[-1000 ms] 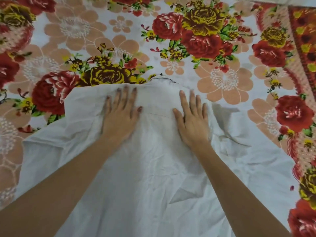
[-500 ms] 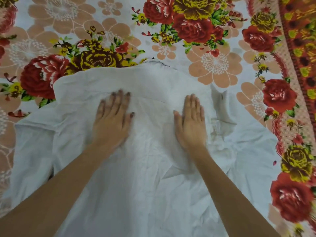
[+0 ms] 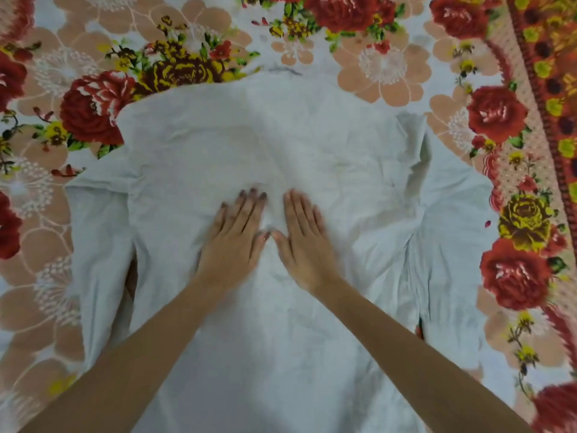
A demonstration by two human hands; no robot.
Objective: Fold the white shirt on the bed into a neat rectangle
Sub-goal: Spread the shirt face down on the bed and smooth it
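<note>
One white shirt (image 3: 281, 323) lies spread on the floral bedsheet (image 3: 78, 57), sleeves out to both sides (nothing folded yet). Left hand (image 3: 232, 242) and right hand (image 3: 304, 242) press flat at its middle, fingers straight, clamped on nothing. Uneven smoothing could bunch the creases near the right sleeve (image 3: 449, 232), skewing later folds.

Nothing stands on the floral bedsheet (image 3: 387, 73) around the shirt (image 3: 281, 354).

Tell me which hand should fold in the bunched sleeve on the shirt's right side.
Right hand, probably: it lies flat on the white shirt nearer that bunched sleeve.
</note>
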